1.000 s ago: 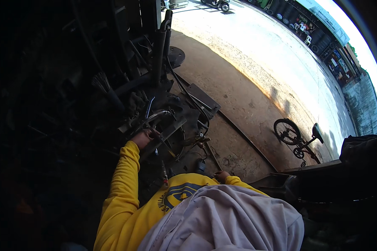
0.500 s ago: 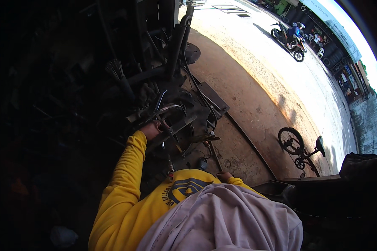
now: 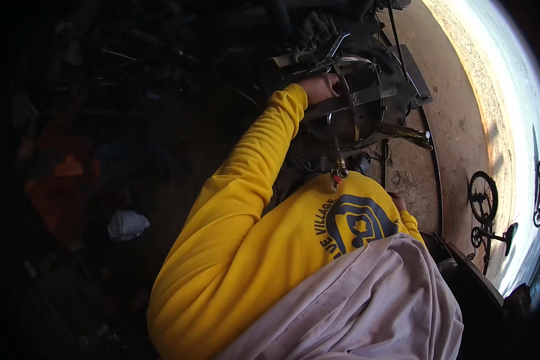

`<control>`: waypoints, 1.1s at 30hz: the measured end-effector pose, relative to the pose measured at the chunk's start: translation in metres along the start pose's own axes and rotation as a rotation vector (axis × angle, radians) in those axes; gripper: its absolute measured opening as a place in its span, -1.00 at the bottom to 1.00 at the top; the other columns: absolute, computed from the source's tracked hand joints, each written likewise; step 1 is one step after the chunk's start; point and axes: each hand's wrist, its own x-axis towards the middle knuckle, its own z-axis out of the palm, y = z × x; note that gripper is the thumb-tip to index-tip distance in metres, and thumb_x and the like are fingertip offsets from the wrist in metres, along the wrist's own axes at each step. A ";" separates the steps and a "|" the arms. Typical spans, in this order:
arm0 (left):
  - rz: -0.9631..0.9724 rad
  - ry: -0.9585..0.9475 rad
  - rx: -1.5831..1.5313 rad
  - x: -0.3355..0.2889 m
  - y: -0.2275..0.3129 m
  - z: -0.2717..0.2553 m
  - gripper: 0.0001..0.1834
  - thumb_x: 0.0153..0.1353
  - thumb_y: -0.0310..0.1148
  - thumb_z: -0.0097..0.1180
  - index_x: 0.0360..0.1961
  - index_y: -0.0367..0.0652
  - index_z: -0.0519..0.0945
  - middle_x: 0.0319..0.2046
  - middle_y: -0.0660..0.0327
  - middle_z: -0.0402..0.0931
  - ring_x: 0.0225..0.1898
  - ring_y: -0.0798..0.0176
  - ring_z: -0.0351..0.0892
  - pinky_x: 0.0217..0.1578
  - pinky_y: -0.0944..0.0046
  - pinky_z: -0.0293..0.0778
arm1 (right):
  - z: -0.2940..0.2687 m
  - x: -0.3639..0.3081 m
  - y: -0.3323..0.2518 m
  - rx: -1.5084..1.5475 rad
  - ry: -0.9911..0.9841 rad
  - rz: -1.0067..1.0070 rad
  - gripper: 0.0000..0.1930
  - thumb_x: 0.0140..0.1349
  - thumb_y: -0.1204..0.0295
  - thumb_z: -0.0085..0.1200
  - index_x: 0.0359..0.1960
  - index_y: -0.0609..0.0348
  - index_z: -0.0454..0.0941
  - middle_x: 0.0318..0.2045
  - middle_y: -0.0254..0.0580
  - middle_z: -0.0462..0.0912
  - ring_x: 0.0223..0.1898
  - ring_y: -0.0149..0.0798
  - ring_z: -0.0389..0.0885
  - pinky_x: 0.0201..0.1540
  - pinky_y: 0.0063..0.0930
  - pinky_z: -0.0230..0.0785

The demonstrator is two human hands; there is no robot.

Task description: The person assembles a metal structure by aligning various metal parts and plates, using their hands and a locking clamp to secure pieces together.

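My left hand [image 3: 321,88] reaches into a dark machine with flat metal bars [image 3: 366,96] and a curved shiny rim. Its fingers are curled at the edge of a bar, and whatever they grip is hidden. Close beyond that hand a bright metal lever [image 3: 338,43] sticks up at a slant. Below the bars, a brass-coloured fitting with a red part [image 3: 338,173] is near the front of my yellow shirt. My right hand [image 3: 397,201] shows only in part, low at my right side behind my body, with its fingers out of sight.
A worn flat bar [image 3: 405,133] juts to the right from the machine. A small bicycle [image 3: 486,210] is on the brown floor at the right, near the bright road. Dim clutter fills the left, with an orange cloth [image 3: 60,180] and a white bundle [image 3: 128,225].
My view has swung down and left, so machine and bicycle appear farther right. The motorbike and rider have left the view. My left hand stays at the machine, my right by my side.
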 end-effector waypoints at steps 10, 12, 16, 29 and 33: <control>-0.032 0.003 -0.195 -0.007 -0.029 0.002 -0.66 0.13 -0.40 0.24 -0.04 -0.17 0.58 -0.24 0.25 0.61 -0.23 0.44 0.54 -0.15 0.40 0.48 | 0.031 -0.033 -0.058 -0.395 0.084 0.055 -0.60 0.19 0.14 0.08 -0.09 0.18 0.62 -0.18 -0.05 0.68 -0.10 -0.12 0.63 -0.03 -0.35 0.41; 0.023 0.012 -0.214 -0.004 -0.033 0.004 -0.63 0.13 -0.41 0.24 0.00 -0.16 0.56 -0.23 0.26 0.61 -0.24 0.46 0.54 -0.18 0.41 0.48 | 0.029 -0.035 -0.060 -0.387 0.086 0.051 -0.60 0.18 0.14 0.08 -0.08 0.17 0.61 -0.19 -0.04 0.68 -0.11 -0.11 0.63 -0.04 -0.35 0.41; 0.002 0.020 -0.360 -0.005 -0.029 0.008 -0.66 0.10 -0.45 0.26 -0.06 -0.18 0.56 -0.25 0.27 0.60 -0.23 0.47 0.54 -0.17 0.41 0.48 | 0.024 -0.029 -0.051 -0.435 0.096 -0.016 -0.60 0.17 0.15 0.10 -0.08 0.17 0.61 -0.18 -0.02 0.67 -0.12 -0.10 0.64 -0.04 -0.35 0.41; 0.284 0.187 0.052 -0.019 -0.035 0.014 -0.67 0.00 -0.28 0.33 -0.18 -0.10 0.62 -0.29 0.18 0.55 -0.20 0.20 0.53 -0.09 0.23 0.41 | -0.009 0.064 0.054 -0.348 -0.054 -0.126 -0.57 0.18 0.11 0.13 -0.08 0.19 0.61 -0.16 -0.01 0.67 -0.09 -0.12 0.63 -0.03 -0.37 0.41; 0.269 0.199 -0.001 -0.023 -0.046 0.015 -0.66 0.03 -0.32 0.30 -0.12 -0.07 0.62 -0.25 0.17 0.56 -0.15 0.20 0.53 -0.08 0.22 0.41 | -0.007 0.046 0.023 -0.492 -0.043 -0.155 -0.58 0.19 0.13 0.13 -0.07 0.20 0.60 -0.15 -0.01 0.67 -0.08 -0.12 0.63 -0.03 -0.38 0.42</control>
